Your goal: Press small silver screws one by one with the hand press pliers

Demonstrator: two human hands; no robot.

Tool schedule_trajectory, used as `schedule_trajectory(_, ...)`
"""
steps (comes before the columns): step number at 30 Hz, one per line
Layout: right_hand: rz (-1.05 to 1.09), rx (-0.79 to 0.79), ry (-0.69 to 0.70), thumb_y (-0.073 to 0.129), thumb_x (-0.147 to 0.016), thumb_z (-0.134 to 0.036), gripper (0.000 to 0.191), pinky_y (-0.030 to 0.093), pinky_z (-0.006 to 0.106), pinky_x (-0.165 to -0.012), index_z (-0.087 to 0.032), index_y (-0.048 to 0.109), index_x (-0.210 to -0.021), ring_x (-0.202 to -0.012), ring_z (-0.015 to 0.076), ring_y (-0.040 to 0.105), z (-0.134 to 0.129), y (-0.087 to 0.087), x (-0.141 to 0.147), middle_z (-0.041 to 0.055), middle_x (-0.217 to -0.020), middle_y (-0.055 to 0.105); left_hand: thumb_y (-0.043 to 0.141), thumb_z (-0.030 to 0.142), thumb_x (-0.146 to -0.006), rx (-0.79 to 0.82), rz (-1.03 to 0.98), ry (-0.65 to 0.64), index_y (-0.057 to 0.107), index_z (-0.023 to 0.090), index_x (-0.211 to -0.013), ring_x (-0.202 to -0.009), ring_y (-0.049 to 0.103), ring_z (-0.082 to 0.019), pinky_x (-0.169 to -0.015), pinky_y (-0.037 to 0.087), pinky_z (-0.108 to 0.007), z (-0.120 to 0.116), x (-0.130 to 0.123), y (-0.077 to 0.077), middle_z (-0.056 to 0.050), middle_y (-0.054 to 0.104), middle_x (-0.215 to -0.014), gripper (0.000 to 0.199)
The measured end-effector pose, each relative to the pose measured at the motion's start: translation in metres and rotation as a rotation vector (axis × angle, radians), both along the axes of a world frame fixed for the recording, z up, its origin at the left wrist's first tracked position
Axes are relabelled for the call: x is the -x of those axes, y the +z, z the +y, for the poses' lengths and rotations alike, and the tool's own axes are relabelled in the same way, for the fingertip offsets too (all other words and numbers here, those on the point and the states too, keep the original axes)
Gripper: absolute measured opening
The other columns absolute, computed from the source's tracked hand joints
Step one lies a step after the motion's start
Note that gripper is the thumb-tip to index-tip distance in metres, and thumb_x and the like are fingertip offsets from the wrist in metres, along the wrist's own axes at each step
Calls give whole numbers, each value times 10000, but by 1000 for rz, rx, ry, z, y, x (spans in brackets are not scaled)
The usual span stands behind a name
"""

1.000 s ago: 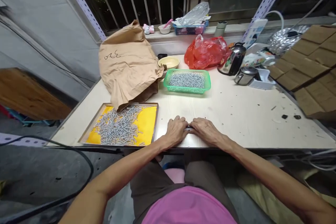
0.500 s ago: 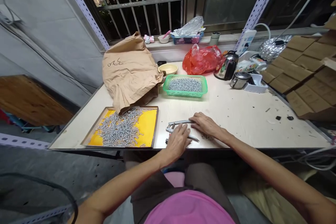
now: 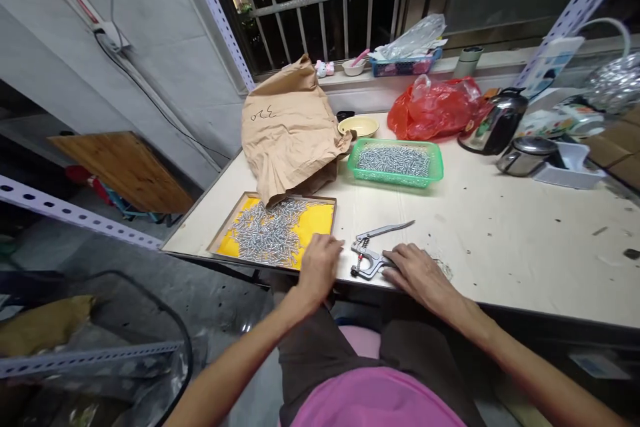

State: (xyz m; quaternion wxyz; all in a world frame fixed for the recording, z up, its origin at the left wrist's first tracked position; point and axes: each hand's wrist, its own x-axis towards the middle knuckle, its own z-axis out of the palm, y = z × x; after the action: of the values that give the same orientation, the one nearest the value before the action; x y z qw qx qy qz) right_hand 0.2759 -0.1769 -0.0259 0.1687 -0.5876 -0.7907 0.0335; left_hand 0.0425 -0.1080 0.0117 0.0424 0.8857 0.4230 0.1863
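Note:
A pair of hand pliers (image 3: 369, 263) with a spring and a C-shaped jaw lies near the table's front edge, its upper handle spread away. My right hand (image 3: 420, 273) rests over the lower handle, with thumb and fingers on either side of it. Left of the pliers, my left hand (image 3: 319, 265) is at the right front corner of a shallow tray (image 3: 335, 213); its fingers are loosely bent and apart, with nothing visible in them. Small silvery metal pieces (image 3: 267, 233) are heaped on the tray's yellow lining.
Behind the pliers stands a green basket (image 3: 435, 163) of similar metal pieces. A brown paper bag (image 3: 290, 127) leans over the tray. Further back are a yellow bowl (image 3: 360, 125), a red plastic bag (image 3: 435, 110), a kettle (image 3: 500, 120) and a metal pot (image 3: 526, 157).
My left hand has moved off the pliers, left to the tray's corner. My right hand has shifted from the upper handle to the lower one. The view has turned left.

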Motion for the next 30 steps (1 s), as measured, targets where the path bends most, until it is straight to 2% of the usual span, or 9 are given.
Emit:
schedule_trajectory(2,12,-22,-57,448,-929,-320,281,390,349,-741,-181,565,-1144,-872,230,496,-10,-7,9,95,-966,574,450,193,-908,-11,149,81,677,168,-1002,-900,477,-221,-765,449,-335,19,28,6,-93,612,-907,247)
schedule_trajectory(5,60,-39,-133,399,-946,-253,237,383,351,-748,-176,590,-1064,-839,219,488,-12,-13,15,88,-903,561,478,230,-901,27,321,51,700,181,-940,-903,454,-229,-751,417,-323,40,52,8,-93,600,-870,230)
schedule_trajectory(8,124,-42,-152,380,-952,-238,227,377,344,-747,-177,596,-983,-831,213,482,-9,-11,14,81,-872,549,472,251,-906,67,411,-10,705,198,-898,-887,457,-223,-746,397,-315,48,57,5,-84,600,-855,240)
schedule_trajectory(12,168,-94,-171,345,-958,-218,241,373,337,-748,-171,579,-992,-844,207,477,-8,3,7,80,-890,555,451,213,-908,82,457,-33,701,175,-863,-888,478,-223,-762,393,-315,54,53,1,-88,616,-831,257)
schedule_trajectory(19,120,-166,-292,327,-964,-256,280,369,348,-756,-167,590,-1000,-867,225,482,-5,28,-13,101,-897,571,434,243,-902,138,348,-73,692,168,-861,-898,500,-222,-776,420,-316,55,60,8,-90,612,-818,271)
schedule_trajectory(23,105,-172,-304,317,-969,-249,279,368,341,-751,-179,587,-986,-849,217,482,-5,26,-13,92,-881,572,449,310,-883,207,68,-24,699,182,-899,-874,550,-206,-797,440,-328,48,43,20,-82,630,-866,281)
schedule_trajectory(26,122,-169,-306,322,-969,-243,269,369,338,-756,-178,582,-975,-843,212,478,-6,21,-11,86,-877,567,482,449,-847,488,-176,103,695,156,-865,-785,597,-189,-716,471,-305,42,8,27,-70,650,-823,363)
schedule_trajectory(28,141,-161,-305,329,-968,-234,257,370,339,-762,-177,580,-980,-848,210,478,-7,18,-10,82,-886,567,517,563,-790,814,-294,172,672,126,-842,-673,598,-168,-589,471,-272,39,-19,28,-63,646,-773,466)
schedule_trajectory(30,161,-156,-303,340,-966,-229,244,372,343,-770,-178,576,-996,-859,209,483,-9,15,-9,77,-893,567,599,630,-691,1126,-385,174,646,113,-829,-580,572,-138,-503,447,-246,38,-41,25,-41,626,-718,537)
